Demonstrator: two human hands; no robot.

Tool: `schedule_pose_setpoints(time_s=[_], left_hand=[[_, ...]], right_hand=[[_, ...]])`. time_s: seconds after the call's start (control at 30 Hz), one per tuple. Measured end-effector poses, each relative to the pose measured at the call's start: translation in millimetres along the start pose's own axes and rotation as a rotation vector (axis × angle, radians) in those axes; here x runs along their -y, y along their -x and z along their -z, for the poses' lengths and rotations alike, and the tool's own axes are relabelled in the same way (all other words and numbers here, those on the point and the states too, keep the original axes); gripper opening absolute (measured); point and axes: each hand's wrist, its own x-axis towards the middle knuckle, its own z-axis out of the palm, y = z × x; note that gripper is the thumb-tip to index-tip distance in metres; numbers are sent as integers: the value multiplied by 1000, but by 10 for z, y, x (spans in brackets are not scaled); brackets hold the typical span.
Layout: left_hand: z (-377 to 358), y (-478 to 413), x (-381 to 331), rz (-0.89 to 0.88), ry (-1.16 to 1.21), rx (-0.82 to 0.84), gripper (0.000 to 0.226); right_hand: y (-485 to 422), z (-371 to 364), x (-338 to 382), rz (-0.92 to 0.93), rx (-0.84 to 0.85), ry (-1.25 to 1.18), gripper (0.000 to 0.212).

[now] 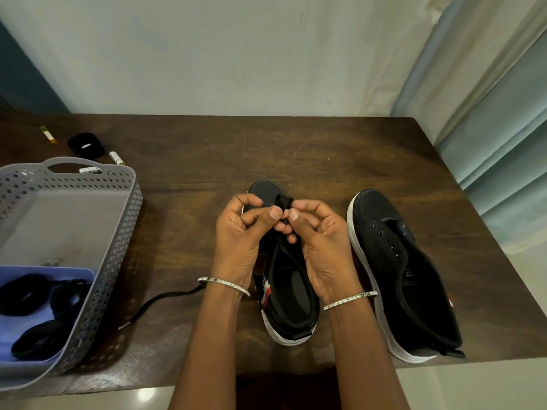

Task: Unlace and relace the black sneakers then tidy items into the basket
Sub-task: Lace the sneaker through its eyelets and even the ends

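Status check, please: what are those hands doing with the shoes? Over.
Left hand and right hand pinch black shoelace over one sneaker. Other sneaker laceless, untouched. Lace end trails toward basket.

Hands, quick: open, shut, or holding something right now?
Left hand: pinches the black lace above the sneaker.
Right hand: pinches the same lace from the other side.

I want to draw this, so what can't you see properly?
Head view:
- Middle sneaker: eyelets hidden behind the left hand and right hand pinching the lace.
- Basket: cut off by the left edge.
- Black bundles inside: too dark to identify.
- White tube: print too small.
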Motion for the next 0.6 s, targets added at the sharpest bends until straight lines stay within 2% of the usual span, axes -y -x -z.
schedule_pose_setpoints(time_s=[0.1,0.27,0.37,0.47,0.6], left_hand=[[52,-8,9,14,-84,55,19],[94,16,2,99,-155,133,14],[82,22,-20,150,-123,94,22],[78,16,-43,204,-86,44,46],[62,36,-57,206,-81,58,32]], right_hand=[[-16,21,-18,-27,-44,-23,18],[-9,26,-40,-17,-16,17,9],[7,10,-50,-19,2,3,7],[18,10,-47,-34,25,-19,7],[11,60,-34,-49,78,2,15]])
